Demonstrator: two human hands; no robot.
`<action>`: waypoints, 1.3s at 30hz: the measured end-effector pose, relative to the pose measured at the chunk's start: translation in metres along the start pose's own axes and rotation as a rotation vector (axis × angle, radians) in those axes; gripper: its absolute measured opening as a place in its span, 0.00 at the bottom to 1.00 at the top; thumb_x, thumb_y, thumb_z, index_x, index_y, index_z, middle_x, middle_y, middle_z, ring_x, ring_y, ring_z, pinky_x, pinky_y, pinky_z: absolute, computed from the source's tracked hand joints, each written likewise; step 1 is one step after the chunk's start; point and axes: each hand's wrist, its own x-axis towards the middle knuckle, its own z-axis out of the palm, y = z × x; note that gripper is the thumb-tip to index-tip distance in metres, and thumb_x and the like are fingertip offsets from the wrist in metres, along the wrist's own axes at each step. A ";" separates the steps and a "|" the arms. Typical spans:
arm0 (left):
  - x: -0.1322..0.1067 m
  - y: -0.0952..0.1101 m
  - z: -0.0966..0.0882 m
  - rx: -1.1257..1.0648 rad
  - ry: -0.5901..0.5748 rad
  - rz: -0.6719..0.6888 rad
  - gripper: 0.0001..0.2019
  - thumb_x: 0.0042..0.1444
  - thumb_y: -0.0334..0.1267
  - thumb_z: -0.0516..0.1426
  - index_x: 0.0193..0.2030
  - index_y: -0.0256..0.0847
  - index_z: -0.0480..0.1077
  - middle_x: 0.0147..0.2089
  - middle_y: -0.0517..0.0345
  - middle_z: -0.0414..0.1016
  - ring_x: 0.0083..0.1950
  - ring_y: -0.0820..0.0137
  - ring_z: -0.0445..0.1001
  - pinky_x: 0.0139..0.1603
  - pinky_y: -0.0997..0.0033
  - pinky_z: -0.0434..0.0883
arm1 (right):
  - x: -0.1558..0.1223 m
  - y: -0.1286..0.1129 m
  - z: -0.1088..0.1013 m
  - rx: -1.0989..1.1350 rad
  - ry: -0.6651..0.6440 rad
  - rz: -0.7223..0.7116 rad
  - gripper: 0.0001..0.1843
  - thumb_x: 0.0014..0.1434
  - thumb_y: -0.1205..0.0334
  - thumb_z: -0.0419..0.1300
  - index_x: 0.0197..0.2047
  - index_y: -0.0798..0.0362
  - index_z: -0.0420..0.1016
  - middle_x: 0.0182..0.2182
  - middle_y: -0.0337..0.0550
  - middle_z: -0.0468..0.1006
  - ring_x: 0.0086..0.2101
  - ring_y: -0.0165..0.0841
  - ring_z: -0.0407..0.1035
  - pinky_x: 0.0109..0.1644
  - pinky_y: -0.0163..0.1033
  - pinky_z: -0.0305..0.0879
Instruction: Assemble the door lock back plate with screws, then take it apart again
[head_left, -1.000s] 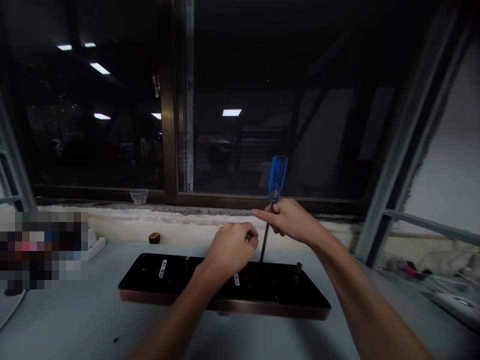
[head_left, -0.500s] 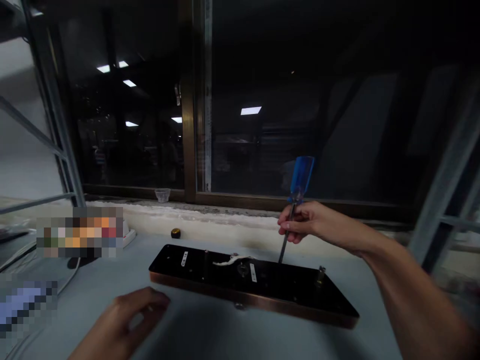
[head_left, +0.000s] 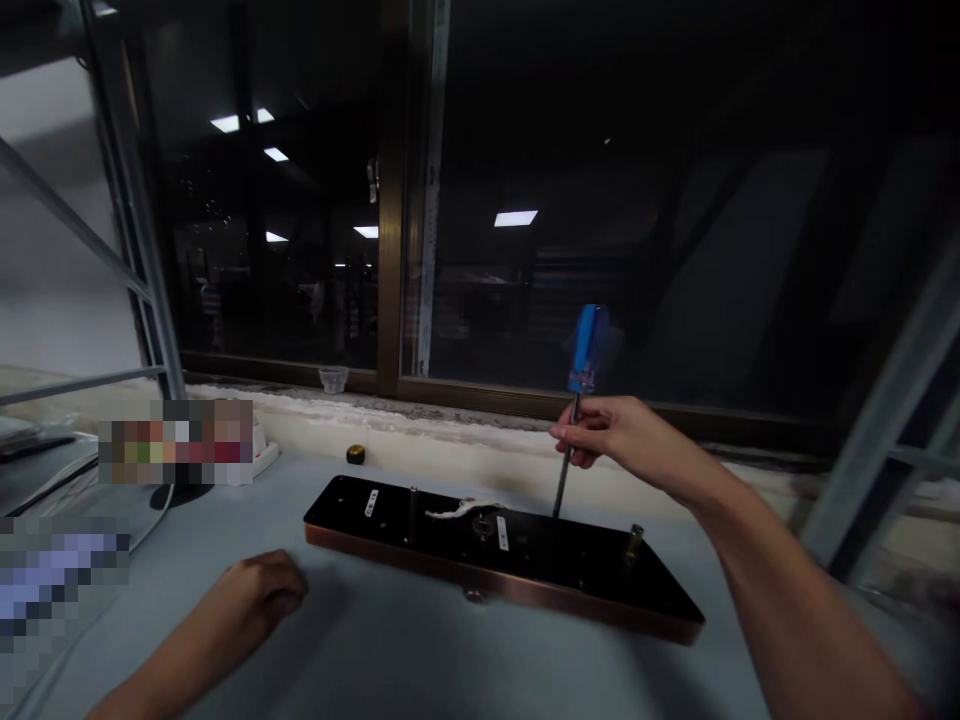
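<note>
My right hand (head_left: 600, 435) pinches the metal shaft of a screwdriver (head_left: 589, 345) with a blue handle. The tool stands nearly upright, its lower end at the far edge of a long black panel (head_left: 450, 545) with copper-coloured sides; whether the tip touches cannot be made out. A white cable (head_left: 457, 511), two small labels and two upright posts, one of them brass-coloured (head_left: 634, 542), show on the panel's face. Left of the panel, my left hand (head_left: 262, 588) is low over the table with its fingers curled. Anything inside them is hidden.
A small black and gold round part (head_left: 355, 454) sits behind the panel. On the window ledge stands a clear plastic cup (head_left: 333, 379). Blurred-out objects (head_left: 180, 445) and white cables lie at the left. Metal frames rise on both sides.
My left hand has drawn back leftward from the panel, its fingers curling in. The screwdriver in my right hand has come more upright and its handle has turned. The view has shifted slightly.
</note>
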 end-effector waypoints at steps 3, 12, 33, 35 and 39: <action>0.002 -0.003 0.003 0.041 0.020 0.010 0.12 0.52 0.31 0.46 0.24 0.40 0.67 0.29 0.60 0.71 0.32 0.72 0.70 0.34 0.76 0.62 | -0.007 -0.007 -0.008 0.076 0.080 -0.035 0.20 0.42 0.48 0.66 0.26 0.58 0.70 0.21 0.40 0.72 0.22 0.28 0.67 0.26 0.32 0.65; -0.003 0.003 0.021 -0.043 0.152 0.114 0.10 0.57 0.35 0.45 0.27 0.42 0.63 0.28 0.60 0.70 0.29 0.71 0.69 0.32 0.74 0.63 | -0.028 -0.035 -0.028 0.334 0.283 -0.203 0.18 0.38 0.52 0.70 0.25 0.56 0.70 0.21 0.41 0.74 0.20 0.27 0.68 0.24 0.29 0.66; 0.100 0.195 -0.080 -1.466 0.491 0.612 0.07 0.44 0.39 0.63 0.26 0.39 0.72 0.22 0.64 0.73 0.25 0.77 0.72 0.26 0.80 0.70 | -0.053 -0.088 -0.014 0.421 0.680 -0.689 0.07 0.45 0.53 0.66 0.26 0.43 0.74 0.27 0.29 0.72 0.37 0.31 0.70 0.39 0.39 0.67; 0.099 0.190 -0.082 -1.399 0.531 0.602 0.07 0.45 0.41 0.62 0.26 0.39 0.72 0.22 0.64 0.73 0.24 0.76 0.72 0.26 0.78 0.70 | -0.052 -0.087 -0.013 0.359 0.693 -0.668 0.08 0.46 0.51 0.65 0.28 0.44 0.74 0.33 0.31 0.74 0.40 0.35 0.69 0.40 0.42 0.66; 0.097 0.178 -0.089 -1.256 0.573 0.573 0.08 0.44 0.42 0.62 0.25 0.38 0.73 0.21 0.63 0.73 0.23 0.75 0.72 0.24 0.76 0.70 | -0.049 -0.088 -0.003 0.284 0.688 -0.641 0.06 0.49 0.51 0.64 0.28 0.41 0.73 0.35 0.30 0.73 0.41 0.37 0.69 0.40 0.42 0.66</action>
